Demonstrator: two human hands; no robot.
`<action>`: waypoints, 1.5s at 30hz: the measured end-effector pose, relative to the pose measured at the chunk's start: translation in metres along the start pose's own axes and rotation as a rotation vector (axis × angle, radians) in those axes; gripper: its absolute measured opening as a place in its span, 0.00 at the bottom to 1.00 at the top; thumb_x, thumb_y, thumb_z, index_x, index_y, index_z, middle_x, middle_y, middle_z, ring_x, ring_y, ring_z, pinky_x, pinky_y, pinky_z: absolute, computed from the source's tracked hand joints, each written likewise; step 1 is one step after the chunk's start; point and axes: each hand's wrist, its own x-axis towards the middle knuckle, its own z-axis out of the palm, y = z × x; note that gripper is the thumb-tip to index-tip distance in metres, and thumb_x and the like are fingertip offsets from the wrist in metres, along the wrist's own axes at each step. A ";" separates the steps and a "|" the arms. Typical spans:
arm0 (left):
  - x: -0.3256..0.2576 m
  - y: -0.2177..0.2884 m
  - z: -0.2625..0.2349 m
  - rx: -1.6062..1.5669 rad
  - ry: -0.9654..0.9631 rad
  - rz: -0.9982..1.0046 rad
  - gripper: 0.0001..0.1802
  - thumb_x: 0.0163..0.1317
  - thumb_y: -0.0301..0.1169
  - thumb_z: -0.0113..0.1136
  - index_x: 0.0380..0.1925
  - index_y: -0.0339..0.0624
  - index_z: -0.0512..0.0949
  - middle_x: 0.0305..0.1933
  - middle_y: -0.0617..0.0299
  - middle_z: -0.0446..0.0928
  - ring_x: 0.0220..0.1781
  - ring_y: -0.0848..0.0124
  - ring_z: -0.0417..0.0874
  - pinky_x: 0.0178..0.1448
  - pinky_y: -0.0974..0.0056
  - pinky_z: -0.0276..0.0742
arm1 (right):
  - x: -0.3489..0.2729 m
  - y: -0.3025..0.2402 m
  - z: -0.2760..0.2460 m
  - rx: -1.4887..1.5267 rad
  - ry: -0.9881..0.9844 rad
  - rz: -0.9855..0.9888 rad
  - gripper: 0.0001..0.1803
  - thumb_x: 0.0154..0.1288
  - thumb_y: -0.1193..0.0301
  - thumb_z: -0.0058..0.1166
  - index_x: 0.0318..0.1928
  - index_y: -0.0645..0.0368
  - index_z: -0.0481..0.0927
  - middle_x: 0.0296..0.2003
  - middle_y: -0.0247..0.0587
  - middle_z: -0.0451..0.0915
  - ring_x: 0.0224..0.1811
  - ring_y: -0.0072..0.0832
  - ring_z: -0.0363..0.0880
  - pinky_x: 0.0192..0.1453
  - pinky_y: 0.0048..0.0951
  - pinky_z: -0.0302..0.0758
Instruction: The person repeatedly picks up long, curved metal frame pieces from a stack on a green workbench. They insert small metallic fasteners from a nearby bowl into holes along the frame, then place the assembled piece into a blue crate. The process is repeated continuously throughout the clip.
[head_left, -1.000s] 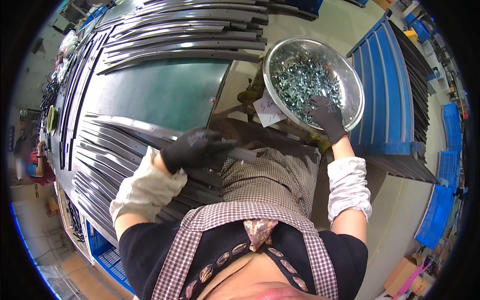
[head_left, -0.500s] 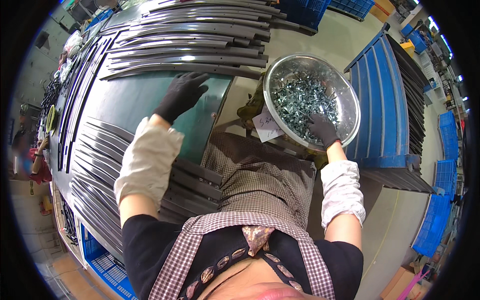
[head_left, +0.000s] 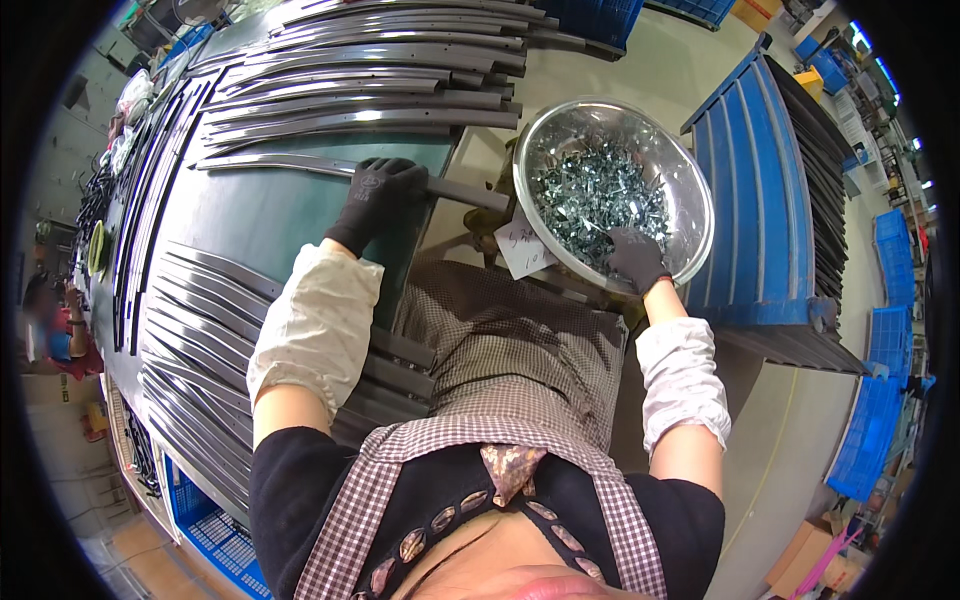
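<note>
My left hand (head_left: 385, 195), in a black glove, is closed around a long dark strip (head_left: 468, 192). The strip lies across the green tabletop, and its right end sticks out past the table edge toward the bowl. My right hand (head_left: 637, 258), also black-gloved, is inside a large shiny metal bowl (head_left: 696, 180). Its fingers are pinched together at a small metal clip (head_left: 592, 228), among a heap of similar shiny clips (head_left: 590, 190). The palm side of both hands is hidden.
Rows of dark strips (head_left: 380, 72) lie at the table's far side, and more strips (head_left: 200, 330) nearer me. A paper tag (head_left: 522, 248) hangs beside the bowl. A blue metal rack (head_left: 750, 210) holding strips stands at right. Another person (head_left: 68, 335) is at far left.
My left hand has closed on one strip and drawn it nearer, away from the far row. My right hand's fingers have shifted slightly left within the clips.
</note>
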 end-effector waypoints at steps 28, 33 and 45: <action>-0.065 0.025 -0.023 -0.358 -0.042 -0.008 0.21 0.49 0.29 0.71 0.45 0.40 0.83 0.49 0.53 0.81 0.55 0.50 0.80 0.60 0.51 0.76 | 0.017 -0.013 -0.024 0.343 0.169 0.059 0.15 0.60 0.56 0.56 0.38 0.53 0.85 0.41 0.49 0.84 0.45 0.45 0.83 0.49 0.45 0.77; -0.064 0.027 -0.021 -0.323 -0.030 -0.026 0.21 0.49 0.30 0.71 0.46 0.40 0.83 0.50 0.53 0.81 0.55 0.50 0.80 0.61 0.51 0.76 | 0.011 0.021 -0.038 0.598 0.212 0.015 0.17 0.59 0.55 0.61 0.33 0.57 0.83 0.32 0.48 0.82 0.37 0.42 0.81 0.43 0.43 0.75; -0.065 0.025 -0.017 -0.325 0.002 -0.057 0.21 0.50 0.36 0.70 0.45 0.44 0.84 0.50 0.53 0.81 0.56 0.49 0.79 0.62 0.49 0.74 | 0.041 -0.060 -0.018 0.218 0.155 0.126 0.21 0.58 0.55 0.60 0.46 0.56 0.85 0.46 0.50 0.85 0.49 0.49 0.84 0.56 0.46 0.79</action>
